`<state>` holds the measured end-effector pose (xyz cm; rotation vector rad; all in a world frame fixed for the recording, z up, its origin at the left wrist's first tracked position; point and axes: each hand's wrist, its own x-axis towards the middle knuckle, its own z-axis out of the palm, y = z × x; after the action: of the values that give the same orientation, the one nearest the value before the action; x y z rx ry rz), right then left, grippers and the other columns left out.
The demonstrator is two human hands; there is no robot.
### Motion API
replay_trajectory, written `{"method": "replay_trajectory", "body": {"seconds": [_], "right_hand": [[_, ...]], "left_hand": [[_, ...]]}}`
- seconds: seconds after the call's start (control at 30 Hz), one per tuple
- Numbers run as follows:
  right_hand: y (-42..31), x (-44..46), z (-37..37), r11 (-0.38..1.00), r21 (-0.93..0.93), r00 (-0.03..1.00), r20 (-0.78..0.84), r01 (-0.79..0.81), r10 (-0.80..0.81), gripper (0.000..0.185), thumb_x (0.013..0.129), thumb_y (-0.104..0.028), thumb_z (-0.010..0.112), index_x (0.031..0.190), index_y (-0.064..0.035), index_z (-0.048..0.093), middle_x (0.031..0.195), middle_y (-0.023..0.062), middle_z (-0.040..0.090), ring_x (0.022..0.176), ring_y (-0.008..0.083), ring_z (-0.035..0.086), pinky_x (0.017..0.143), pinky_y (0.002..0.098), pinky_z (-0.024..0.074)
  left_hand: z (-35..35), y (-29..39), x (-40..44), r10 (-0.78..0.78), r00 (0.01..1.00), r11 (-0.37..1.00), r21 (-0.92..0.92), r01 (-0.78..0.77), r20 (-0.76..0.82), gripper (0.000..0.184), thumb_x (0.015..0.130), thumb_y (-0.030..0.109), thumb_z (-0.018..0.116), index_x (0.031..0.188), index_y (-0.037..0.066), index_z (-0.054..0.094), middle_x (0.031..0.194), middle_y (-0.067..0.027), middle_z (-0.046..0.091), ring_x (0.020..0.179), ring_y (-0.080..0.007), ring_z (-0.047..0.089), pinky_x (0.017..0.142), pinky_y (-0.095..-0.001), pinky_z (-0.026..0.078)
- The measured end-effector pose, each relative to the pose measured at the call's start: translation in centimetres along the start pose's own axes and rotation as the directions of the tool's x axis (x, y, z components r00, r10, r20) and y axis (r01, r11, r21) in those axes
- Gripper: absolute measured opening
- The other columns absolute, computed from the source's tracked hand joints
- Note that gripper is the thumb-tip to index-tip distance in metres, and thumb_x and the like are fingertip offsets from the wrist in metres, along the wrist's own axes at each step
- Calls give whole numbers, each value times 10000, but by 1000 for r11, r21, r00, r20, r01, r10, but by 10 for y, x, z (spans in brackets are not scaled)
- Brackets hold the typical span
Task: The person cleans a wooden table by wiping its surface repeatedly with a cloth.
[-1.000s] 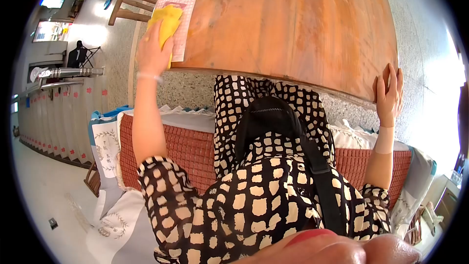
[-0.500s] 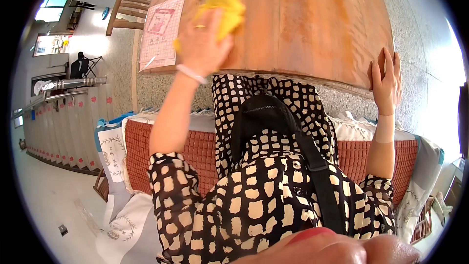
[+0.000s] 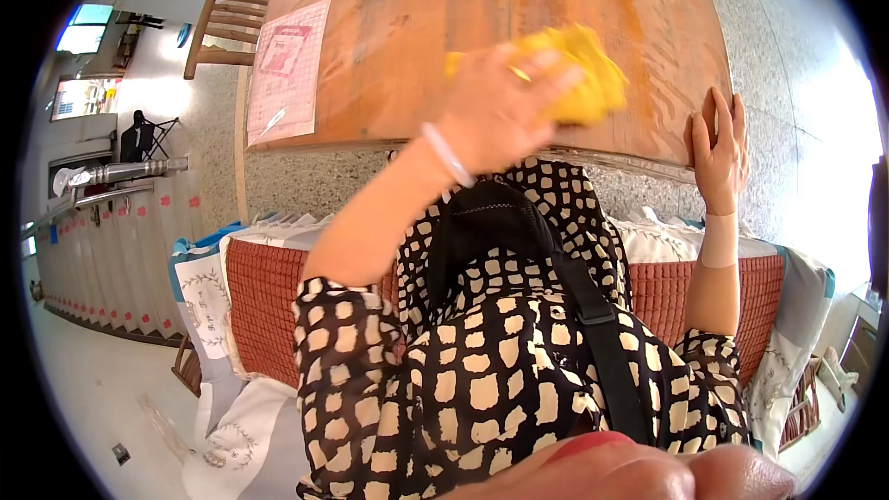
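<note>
My left hand (image 3: 505, 106), with a pale bracelet at the wrist, holds a yellow cloth (image 3: 583, 74) against the wooden table (image 3: 389, 65), right of the middle. It is slightly blurred, and the fingers lie over the cloth's left part. At the table's right edge rests my right hand (image 3: 718, 148), empty, with its fingers stretched out and apart. A printed pink-and-white sheet (image 3: 306, 83) lies at the table's left side, away from both hands.
A wooden chair (image 3: 231, 23) stands beyond the table's left edge. Below the table is a seat with reddish-brown mats (image 3: 264, 306) and white-and-grey covers (image 3: 199, 292). A black bag (image 3: 491, 222) hangs at my front on a strap. A pleated curtain (image 3: 120, 259) is at the far left.
My left hand has swept the yellow cloth rightward across the table, off the printed sheet, which is now uncovered. My right hand has stayed at the right edge.
</note>
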<state>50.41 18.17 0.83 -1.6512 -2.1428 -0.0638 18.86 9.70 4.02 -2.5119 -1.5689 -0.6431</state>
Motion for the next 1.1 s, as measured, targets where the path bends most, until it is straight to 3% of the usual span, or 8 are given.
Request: {"method": "replay_trajectory", "body": {"seconds": [0.27, 0.47, 0.5, 0.57, 0.6, 0.67, 0.73, 1.1], "right_hand": [[-10, -1, -7, 1000, -3, 1000, 7, -24, 25, 503, 879, -385, 555, 1345, -204, 499, 1437, 185, 388, 1221, 393, 472, 975, 452, 414], [-16, -2, -10, 1000, 3, 1000, 2, -23, 23, 503, 872, -363, 559, 1338, -186, 499, 1426, 196, 395, 1202, 397, 481, 965, 448, 420], [-16, -2, -10, 1000, -4, 1000, -1, -16, 16, 502, 871, -361, 561, 1337, -182, 501, 1424, 199, 395, 1203, 395, 482, 966, 447, 419], [-16, -1, -10, 1000, -11, 1000, 3, -7, 7, 507, 872, -359, 561, 1339, -172, 496, 1420, 206, 399, 1205, 394, 482, 971, 443, 416], [-17, -1, -11, 1000, -13, 1000, 7, -8, 9, 513, 873, -358, 561, 1344, -165, 490, 1417, 210, 402, 1206, 395, 483, 973, 442, 414], [-17, -2, -12, 1000, 7, 1000, -8, -2, 2, 532, 882, -349, 550, 1362, -138, 460, 1404, 219, 415, 1209, 395, 482, 977, 441, 411], [-12, -1, -6, 999, 49, 999, -52, 15, -12, 560, 897, -331, 530, 1391, -97, 413, 1383, 230, 437, 1212, 395, 480, 979, 440, 408], [2, 0, 5, 987, 145, 996, -44, -65, 72, 536, 916, -227, 452, 1395, -3, 362, 1346, 219, 484, 1218, 370, 488, 1014, 416, 387]], "left_hand": [[-32, -174, -36, -527, 843, 754, 398, 522, -107, 539, 845, 402, 544, 1332, 187, 458, 1239, -131, 587, 1056, -406, 565, 894, -474, 451], [4, -160, 63, -759, 651, 604, 402, 688, 25, 588, 854, 500, 482, 1333, 160, 469, 1243, -137, 592, 1145, -374, 530, 925, -492, 429], [35, -157, 74, -444, 873, 749, 452, 484, -200, 546, 834, 380, 551, 1302, 103, 503, 1305, -189, 518, 1157, -366, 515, 953, -494, 421], [14, -78, 133, -582, 807, 794, 284, 538, 96, 548, 814, 396, 559, 1254, 71, 527, 1253, -179, 545, 1103, -371, 540, 910, -515, 446], [63, -79, 140, -379, 913, 864, 295, 408, -154, 526, 815, 398, 552, 1235, 82, 539, 1221, -178, 557, 1097, -371, 538, 922, -508, 435], [65, -21, 167, -342, 931, 928, 107, 356, -128, 476, 837, 376, 533, 1215, 87, 550, 1221, -192, 562, 1141, -363, 515, 959, -504, 401], [70, 10, 187, -280, 947, 957, 120, 263, 159, 578, 873, 455, 481, 1366, 156, 440, 1311, -112, 559, 1227, -344, 477, 952, -527, 380], [43, 21, 68, 140, 990, 990, -37, -138, 31, 609, 757, 314, 634, 1336, 223, 473, 1290, -68, 531, 1151, -326, 494, 952, -483, 408]]}}
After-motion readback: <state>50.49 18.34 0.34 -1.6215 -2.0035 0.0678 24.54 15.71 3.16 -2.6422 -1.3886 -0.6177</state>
